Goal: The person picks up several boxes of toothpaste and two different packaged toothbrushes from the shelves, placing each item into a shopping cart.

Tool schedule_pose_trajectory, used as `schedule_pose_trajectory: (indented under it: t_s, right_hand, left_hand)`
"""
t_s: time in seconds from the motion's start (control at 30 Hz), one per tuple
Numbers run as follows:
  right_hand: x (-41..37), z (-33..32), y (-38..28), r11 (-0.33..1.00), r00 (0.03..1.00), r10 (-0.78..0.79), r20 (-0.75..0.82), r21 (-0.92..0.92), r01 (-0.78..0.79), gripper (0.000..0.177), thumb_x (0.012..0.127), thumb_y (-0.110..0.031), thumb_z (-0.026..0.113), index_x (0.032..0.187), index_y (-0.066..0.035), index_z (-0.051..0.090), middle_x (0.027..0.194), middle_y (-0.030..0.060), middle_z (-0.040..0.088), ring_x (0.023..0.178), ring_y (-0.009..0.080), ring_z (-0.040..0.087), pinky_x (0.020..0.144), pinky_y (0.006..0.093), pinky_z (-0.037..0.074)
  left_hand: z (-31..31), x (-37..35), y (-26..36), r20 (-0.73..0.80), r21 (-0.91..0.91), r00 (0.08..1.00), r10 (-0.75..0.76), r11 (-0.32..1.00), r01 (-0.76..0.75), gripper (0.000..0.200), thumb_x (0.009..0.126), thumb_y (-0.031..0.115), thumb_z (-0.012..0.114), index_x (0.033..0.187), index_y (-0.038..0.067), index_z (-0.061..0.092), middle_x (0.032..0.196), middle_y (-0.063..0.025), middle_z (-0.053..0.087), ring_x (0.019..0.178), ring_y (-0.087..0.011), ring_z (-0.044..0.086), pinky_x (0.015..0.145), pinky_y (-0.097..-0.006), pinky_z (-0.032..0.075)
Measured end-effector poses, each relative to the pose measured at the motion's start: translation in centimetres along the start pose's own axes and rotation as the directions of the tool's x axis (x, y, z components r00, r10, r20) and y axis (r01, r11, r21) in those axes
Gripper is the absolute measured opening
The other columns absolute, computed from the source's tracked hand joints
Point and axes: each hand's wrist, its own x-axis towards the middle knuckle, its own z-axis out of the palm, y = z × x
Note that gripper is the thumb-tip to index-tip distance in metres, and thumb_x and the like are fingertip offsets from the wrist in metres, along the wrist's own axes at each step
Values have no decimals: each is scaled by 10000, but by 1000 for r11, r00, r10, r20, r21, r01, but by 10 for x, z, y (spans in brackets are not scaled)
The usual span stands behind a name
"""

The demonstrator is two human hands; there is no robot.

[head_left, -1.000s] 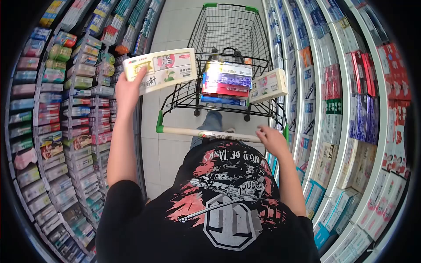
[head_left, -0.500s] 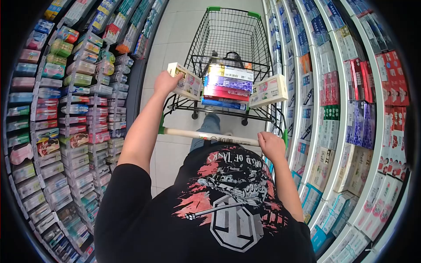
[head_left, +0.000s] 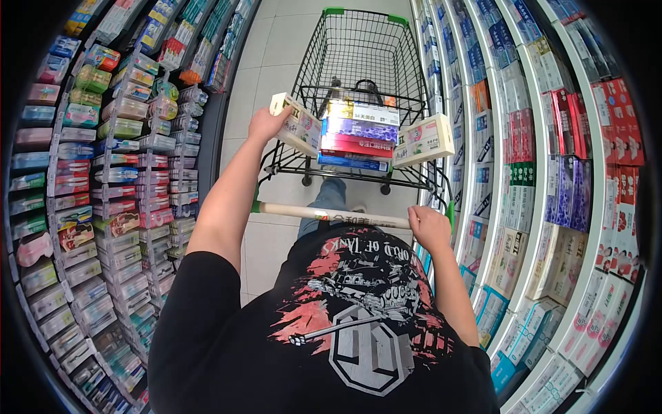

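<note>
Looking down a shop aisle, we find right shelving (head_left: 540, 159) crowded with boxes in white, red, purple and blue, facing left shelving (head_left: 209, 127) hung with small colourful packets (head_left: 118, 172). Between them stands a black wire shopping cart (head_left: 362, 52) with green corners at its far end. Nearest us is a person's black T-shirt (head_left: 227, 331), printed "World of Tanks" in white above red and grey artwork. Across the cart's near end runs a pale handle bar (head_left: 296, 209). Just beyond it we see a stack of boxes (head_left: 358, 134): whitish on top, then purple, red and blue. Tilted just beside the stack are a right cream box (head_left: 423, 141) and, opposite, a left cream box (head_left: 303, 130). We note hands well apart: the left hand (head_left: 267, 125) grips the left cream box's outer end; the right hand (head_left: 430, 228) wraps the handle bar's right end.
</note>
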Motion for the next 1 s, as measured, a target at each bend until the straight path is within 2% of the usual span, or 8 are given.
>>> schedule_pose_trajectory:
  t_s: [0.33, 0.57, 0.67, 0.73, 0.77, 0.83, 0.93, 1.0]
  right_hand:
    - [1, -1, -1, 1000, 1000, 15, 4, -19, -15, 343, 989, -358, 546, 788, -105, 661, 770, 111, 677, 684, 372, 667, 607, 494, 532]
    - [0, 0, -2, 1000, 1000, 25, 8, -12, -25, 341, 993, -358, 541, 796, -110, 668, 797, 107, 693, 698, 375, 674, 614, 491, 536]
    - [1, -2, -1, 999, 998, 47, 51, -10, -47, 348, 992, -381, 549, 821, -115, 694, 812, 107, 703, 724, 375, 682, 643, 486, 546]
    - [1, -7, 0, 998, 993, 40, 112, 35, -45, 360, 980, -423, 565, 866, -113, 706, 847, 108, 713, 769, 370, 688, 687, 484, 550]
    - [3, -11, 0, 996, 984, 26, 174, 81, -40, 386, 968, -466, 580, 910, -111, 718, 881, 109, 722, 815, 364, 694, 731, 482, 554]
    - [4, -31, -4, 993, 969, -1, 247, 116, -28, 388, 928, -482, 634, 958, -104, 718, 913, 114, 725, 860, 357, 693, 771, 480, 550]
    - [2, -40, 9, 992, 931, -69, 358, 123, 26, 431, 841, -483, 738, 1017, -90, 709, 957, 125, 725, 925, 346, 688, 833, 477, 541]
    - [0, -37, 21, 995, 910, -99, 402, 22, 99, 406, 767, -394, 821, 998, -82, 701, 940, 135, 714, 934, 340, 690, 839, 478, 548]
  left_hand:
    - [16, 3, 10, -141, -76, 988, -67, 996, 56, 775, 809, 658, 682, 1139, -42, 700, 1121, -241, 724, 1086, -377, 697, 927, -446, 539]
    - [10, -8, 4, -46, -267, 999, 14, 963, -26, 732, 824, 595, 717, 1225, -15, 655, 1150, -245, 714, 1102, -395, 683, 937, -458, 527]
    - [20, -4, 4, -181, -240, 982, -55, 971, 10, 759, 837, 577, 719, 1296, -16, 602, 1237, -235, 684, 1162, -404, 648, 971, -467, 499]
    - [13, -21, 11, -498, -227, 867, -15, 967, -113, 663, 888, 497, 708, 1303, -3, 579, 1233, -205, 671, 1141, -401, 635, 982, -482, 477]
    - [8, -34, 15, -495, -224, 869, -6, 967, -121, 663, 888, 497, 708, 1303, -3, 579, 1233, -205, 671, 1141, -401, 635, 982, -482, 477]
    - [-8, -74, 23, -719, 24, 630, 295, 916, -401, 488, 933, 389, 693, 1235, 17, 601, 1139, -171, 671, 1071, -375, 632, 963, -477, 473]
    - [-19, -148, 13, -319, -94, 787, 528, 809, -580, 385, 921, 322, 711, 1176, 51, 613, 1069, -141, 665, 1041, -333, 624, 937, -456, 476]
    - [-26, -190, 4, 31, -84, 736, 676, 735, -672, 392, 889, 348, 738, 1140, 68, 627, 1030, -127, 677, 1011, -324, 642, 902, -444, 495]
